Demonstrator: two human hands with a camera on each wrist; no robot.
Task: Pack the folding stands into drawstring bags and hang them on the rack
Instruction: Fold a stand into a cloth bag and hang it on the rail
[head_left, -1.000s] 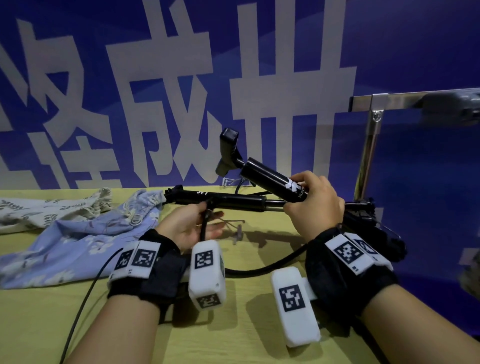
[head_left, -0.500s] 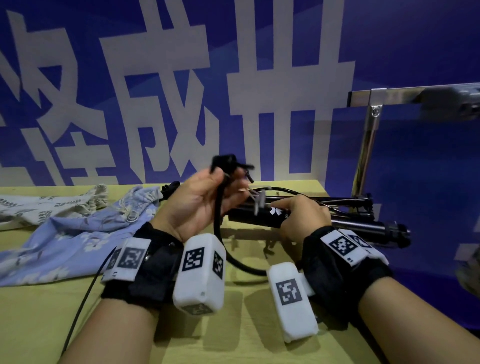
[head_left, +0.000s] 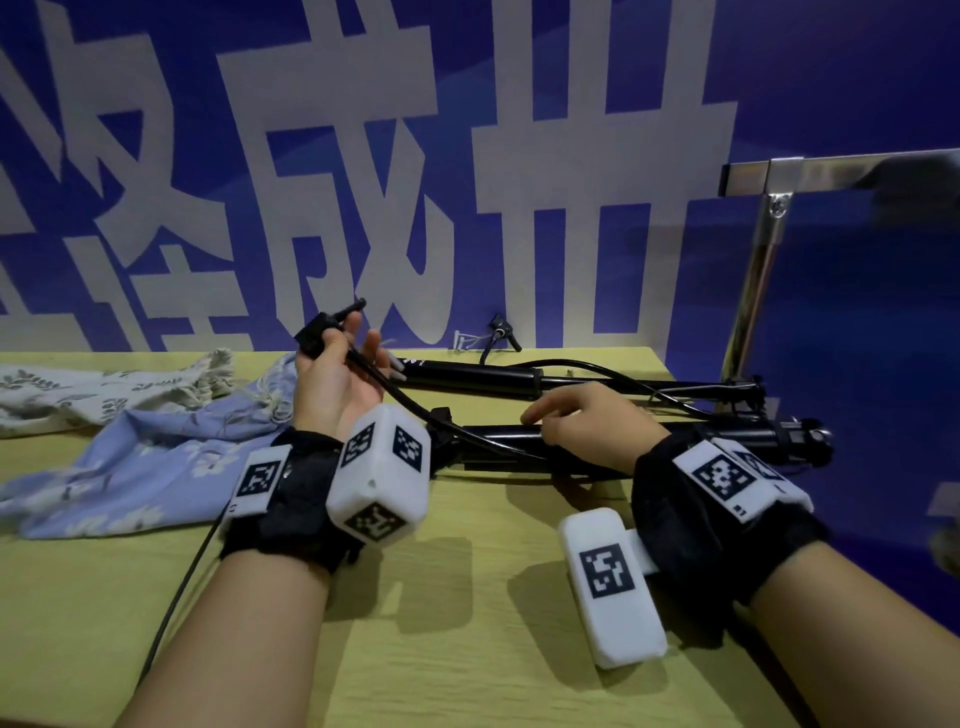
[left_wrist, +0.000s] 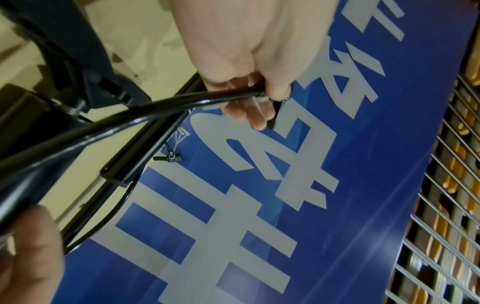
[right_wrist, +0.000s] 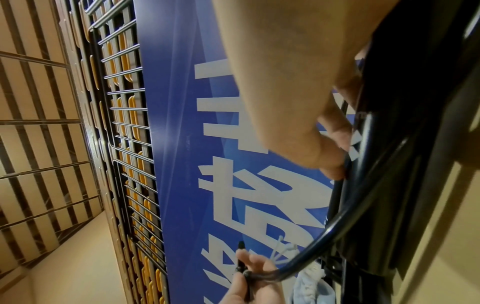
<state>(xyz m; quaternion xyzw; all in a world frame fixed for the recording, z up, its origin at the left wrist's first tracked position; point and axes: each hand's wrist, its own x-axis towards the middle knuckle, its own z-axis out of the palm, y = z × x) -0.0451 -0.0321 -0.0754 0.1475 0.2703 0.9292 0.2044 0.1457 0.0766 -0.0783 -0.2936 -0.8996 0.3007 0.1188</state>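
Two black folding stands lie on the yellow table. My right hand (head_left: 587, 423) lies over the near stand (head_left: 498, 439), fingers curled over its tube (right_wrist: 405, 185). A thin black hose (head_left: 415, 405) runs from that stand up to my left hand (head_left: 337, 376), which is raised palm-up. Its thumb and fingers pinch the hose's end piece (left_wrist: 262, 94), and the black clip head (head_left: 324, 330) sticks out above them. The far stand (head_left: 493, 374) lies untouched behind. A blue floral drawstring bag (head_left: 156, 452) and a beige one (head_left: 104, 384) lie flat at the left.
The metal rack's post and crossbar (head_left: 769, 228) rise at the table's right end. A blue banner wall (head_left: 519, 156) closes off the back. A thin black cable (head_left: 176, 597) trails from my left wrist across the table (head_left: 467, 649).
The stand my right hand held up has come down onto the table. My left hand has risen and drawn the hose end up and to the left.
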